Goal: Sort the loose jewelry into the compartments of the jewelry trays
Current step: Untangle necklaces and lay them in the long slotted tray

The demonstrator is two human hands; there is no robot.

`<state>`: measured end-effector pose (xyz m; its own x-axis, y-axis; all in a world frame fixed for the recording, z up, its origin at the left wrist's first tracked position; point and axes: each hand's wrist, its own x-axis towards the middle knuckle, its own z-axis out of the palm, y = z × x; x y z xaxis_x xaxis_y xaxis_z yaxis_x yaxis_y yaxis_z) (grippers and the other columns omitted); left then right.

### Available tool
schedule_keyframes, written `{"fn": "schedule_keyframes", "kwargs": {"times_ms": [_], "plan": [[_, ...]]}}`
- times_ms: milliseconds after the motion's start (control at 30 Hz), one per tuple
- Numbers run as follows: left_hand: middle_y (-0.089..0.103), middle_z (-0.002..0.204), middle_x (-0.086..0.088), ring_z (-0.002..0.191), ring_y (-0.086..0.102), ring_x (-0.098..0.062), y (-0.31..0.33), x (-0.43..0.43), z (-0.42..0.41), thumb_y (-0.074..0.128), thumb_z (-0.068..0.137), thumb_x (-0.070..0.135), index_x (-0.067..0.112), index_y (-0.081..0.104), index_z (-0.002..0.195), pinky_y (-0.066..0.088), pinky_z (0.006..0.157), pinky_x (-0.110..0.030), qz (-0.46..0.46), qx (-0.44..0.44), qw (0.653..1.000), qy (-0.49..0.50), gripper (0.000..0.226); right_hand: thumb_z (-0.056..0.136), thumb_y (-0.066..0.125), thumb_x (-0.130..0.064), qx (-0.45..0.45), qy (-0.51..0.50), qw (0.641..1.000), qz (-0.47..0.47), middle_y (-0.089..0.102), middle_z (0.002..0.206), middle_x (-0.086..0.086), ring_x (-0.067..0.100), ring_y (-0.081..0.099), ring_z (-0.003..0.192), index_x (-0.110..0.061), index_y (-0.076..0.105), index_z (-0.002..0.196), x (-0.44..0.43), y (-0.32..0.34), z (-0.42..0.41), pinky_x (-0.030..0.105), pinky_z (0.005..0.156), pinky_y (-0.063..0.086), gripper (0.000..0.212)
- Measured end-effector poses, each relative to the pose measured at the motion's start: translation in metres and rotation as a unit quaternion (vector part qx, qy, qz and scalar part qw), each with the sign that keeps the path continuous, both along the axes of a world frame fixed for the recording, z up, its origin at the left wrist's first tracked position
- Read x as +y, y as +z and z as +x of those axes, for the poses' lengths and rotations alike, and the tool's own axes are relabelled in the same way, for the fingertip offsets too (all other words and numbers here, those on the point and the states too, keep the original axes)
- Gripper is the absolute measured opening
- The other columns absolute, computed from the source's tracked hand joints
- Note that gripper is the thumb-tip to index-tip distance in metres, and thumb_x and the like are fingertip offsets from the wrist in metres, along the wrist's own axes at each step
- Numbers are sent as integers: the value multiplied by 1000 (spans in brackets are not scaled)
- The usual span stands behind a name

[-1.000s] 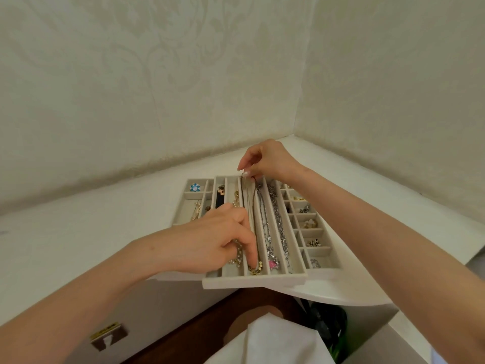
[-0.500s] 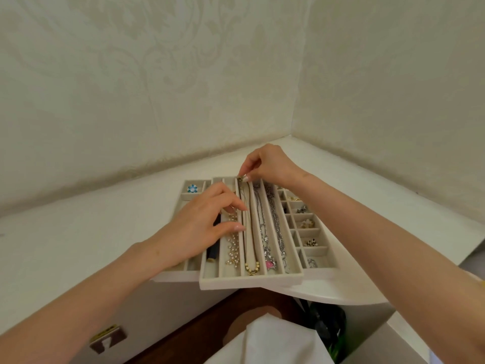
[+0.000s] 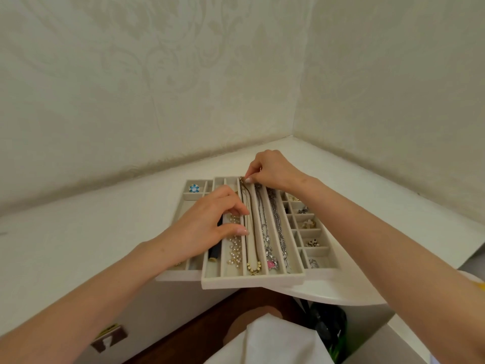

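Lengthwise, thin gold necklace [image 3: 254,267], beaded near end, beige tray [image 3: 252,281]

trays [image 3: 252,282]: matt, velvety cloth-like lining | gold chain [image 3: 248,214]: fine yellow metal, dull sheen | silver chains [image 3: 262,222]: bright metal | pearl strand [image 3: 235,248]: glossy beads | countertop [image 3: 91,245]: smooth white, satin | wallpaper [image 3: 157,74]: embossed, matt | floor [image 3: 210,319]: dark wood, slight gloss | cloth [image 3: 270,342]: white, matt

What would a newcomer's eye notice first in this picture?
Two hands over the middle tray: the right hand pinches a gold chain at its far end, the left hand rests beside the chain midway. Next come the blue flower in the far corner of the left tray and the pink pendant near the middle tray's front edge.
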<state>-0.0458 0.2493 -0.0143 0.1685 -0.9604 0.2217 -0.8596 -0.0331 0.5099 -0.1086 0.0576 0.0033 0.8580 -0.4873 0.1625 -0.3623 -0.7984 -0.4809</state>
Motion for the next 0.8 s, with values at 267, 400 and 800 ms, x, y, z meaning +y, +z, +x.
{"fn": "schedule_keyframes", "kwargs": {"times_ms": [267,400,800], "plan": [[49,105,20,103,44,12,-3,-1,-1,66,79,36,32,61,100,32,84,2,-4,18,1000,-1,22,75,78,-12,-32,3,996,79,55,63,-6,1,46,55,-10,74,88,-8,1,-7,3,48,34,15],[48,104,22,102,45,11,-3,-1,-1,66,78,36,33,60,99,33,83,1,-2,23,1000,-1,22,73,79,-14,-32,3,994,100,54,60,-5,3,44,54,-10,73,87,-11,-2,-6,5,47,33,15],[44,107,23,103,44,10,-3,1,-2,61,82,37,38,55,111,36,84,-5,3,20,1000,-16,29,75,78,-16,-39,-3,990,136,55,67,-1,6,43,60,-11,71,81,-11,-8,-4,17,59,35,10]]}}
